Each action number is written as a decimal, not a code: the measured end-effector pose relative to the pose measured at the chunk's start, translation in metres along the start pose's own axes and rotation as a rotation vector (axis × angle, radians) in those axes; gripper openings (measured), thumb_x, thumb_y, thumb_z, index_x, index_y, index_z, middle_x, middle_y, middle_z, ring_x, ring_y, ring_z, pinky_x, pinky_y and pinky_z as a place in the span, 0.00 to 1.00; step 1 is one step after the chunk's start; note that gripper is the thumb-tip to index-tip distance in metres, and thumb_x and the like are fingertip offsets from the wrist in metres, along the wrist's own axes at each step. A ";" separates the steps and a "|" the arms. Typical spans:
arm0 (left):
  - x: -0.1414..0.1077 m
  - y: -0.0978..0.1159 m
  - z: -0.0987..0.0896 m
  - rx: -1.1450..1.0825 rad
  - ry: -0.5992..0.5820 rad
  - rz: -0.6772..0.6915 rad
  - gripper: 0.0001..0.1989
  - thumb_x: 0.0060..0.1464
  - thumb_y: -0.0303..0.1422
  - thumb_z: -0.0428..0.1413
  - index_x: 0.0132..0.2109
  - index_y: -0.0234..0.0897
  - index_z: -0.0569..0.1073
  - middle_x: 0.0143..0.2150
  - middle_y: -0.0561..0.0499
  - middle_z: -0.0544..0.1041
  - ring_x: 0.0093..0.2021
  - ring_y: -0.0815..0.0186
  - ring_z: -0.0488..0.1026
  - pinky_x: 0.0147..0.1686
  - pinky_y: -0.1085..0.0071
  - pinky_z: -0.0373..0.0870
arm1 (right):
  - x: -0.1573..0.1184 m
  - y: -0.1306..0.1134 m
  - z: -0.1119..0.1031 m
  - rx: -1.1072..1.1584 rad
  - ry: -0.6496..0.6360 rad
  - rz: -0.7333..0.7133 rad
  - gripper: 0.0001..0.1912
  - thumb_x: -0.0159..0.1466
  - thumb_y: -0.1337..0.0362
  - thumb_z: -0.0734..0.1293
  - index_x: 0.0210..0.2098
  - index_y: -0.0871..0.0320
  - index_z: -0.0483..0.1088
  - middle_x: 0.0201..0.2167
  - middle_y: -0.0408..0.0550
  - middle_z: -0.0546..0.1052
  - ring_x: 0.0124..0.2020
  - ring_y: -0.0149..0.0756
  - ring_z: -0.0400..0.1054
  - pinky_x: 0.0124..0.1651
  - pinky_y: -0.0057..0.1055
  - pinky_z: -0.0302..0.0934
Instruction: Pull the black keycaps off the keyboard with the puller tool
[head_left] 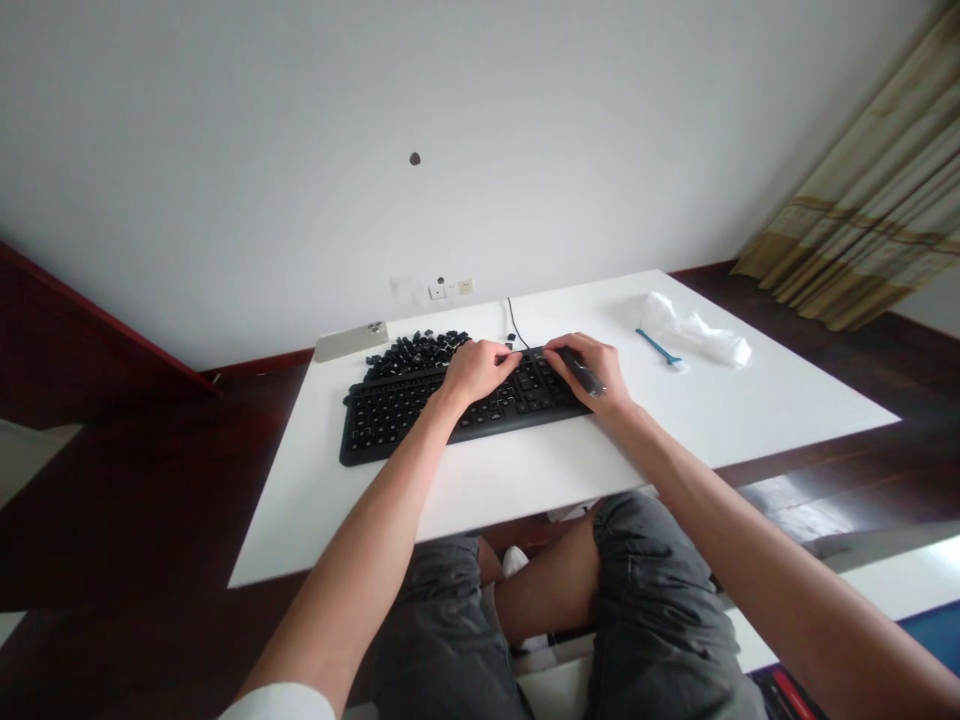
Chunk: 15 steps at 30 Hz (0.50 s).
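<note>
A black keyboard lies on the white table, its keys bared in dark rows with small pale marks. My left hand rests over its middle, fingers curled and the thumb near the top edge; whatever the fingertips hold, if anything, is hidden. At the right end, my right hand is closed around a black-handled tool. That tool's tip is hard to make out near the number keys. Behind the keyboard is a heap of loose black keycaps, with a couple of stray keycaps near the cable.
A phone lies at the table's back left. To the right are a blue-handled brush and a crumpled clear plastic bag. The keyboard's cable runs over the back edge of the white table toward the wall.
</note>
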<state>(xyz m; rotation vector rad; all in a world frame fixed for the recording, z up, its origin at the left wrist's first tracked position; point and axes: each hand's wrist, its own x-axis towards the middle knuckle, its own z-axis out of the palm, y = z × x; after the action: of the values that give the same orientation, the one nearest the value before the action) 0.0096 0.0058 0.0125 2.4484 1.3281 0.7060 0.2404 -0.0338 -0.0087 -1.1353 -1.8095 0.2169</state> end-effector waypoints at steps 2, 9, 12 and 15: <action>0.000 -0.001 0.002 -0.019 -0.040 -0.004 0.22 0.70 0.45 0.54 0.33 0.40 0.83 0.27 0.50 0.80 0.28 0.64 0.73 0.32 0.69 0.60 | 0.007 0.003 0.000 0.012 -0.006 0.043 0.10 0.70 0.55 0.69 0.41 0.54 0.79 0.38 0.48 0.84 0.39 0.43 0.78 0.46 0.39 0.69; 0.004 -0.004 0.004 -0.110 -0.102 -0.051 0.21 0.70 0.46 0.54 0.37 0.40 0.85 0.31 0.48 0.83 0.33 0.62 0.79 0.35 0.70 0.66 | 0.040 0.005 0.006 0.065 -0.129 0.050 0.11 0.70 0.55 0.68 0.43 0.54 0.79 0.37 0.46 0.84 0.36 0.41 0.77 0.44 0.37 0.67; 0.004 -0.004 0.003 -0.143 -0.098 -0.058 0.21 0.70 0.46 0.54 0.37 0.40 0.85 0.29 0.50 0.82 0.32 0.63 0.78 0.35 0.70 0.65 | 0.039 0.003 0.013 0.098 -0.120 0.109 0.13 0.70 0.54 0.67 0.42 0.55 0.79 0.31 0.45 0.82 0.33 0.40 0.76 0.42 0.36 0.67; 0.004 -0.002 0.001 -0.153 -0.109 -0.075 0.22 0.70 0.46 0.54 0.35 0.40 0.86 0.25 0.51 0.79 0.27 0.64 0.74 0.33 0.70 0.62 | 0.033 0.002 0.018 0.093 -0.169 0.097 0.15 0.71 0.51 0.67 0.42 0.55 0.79 0.32 0.45 0.82 0.33 0.40 0.75 0.41 0.36 0.66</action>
<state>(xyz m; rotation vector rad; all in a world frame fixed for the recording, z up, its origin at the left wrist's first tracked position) 0.0106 0.0107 0.0120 2.2706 1.2690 0.6215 0.2230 -0.0014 0.0015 -1.1688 -1.8714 0.4619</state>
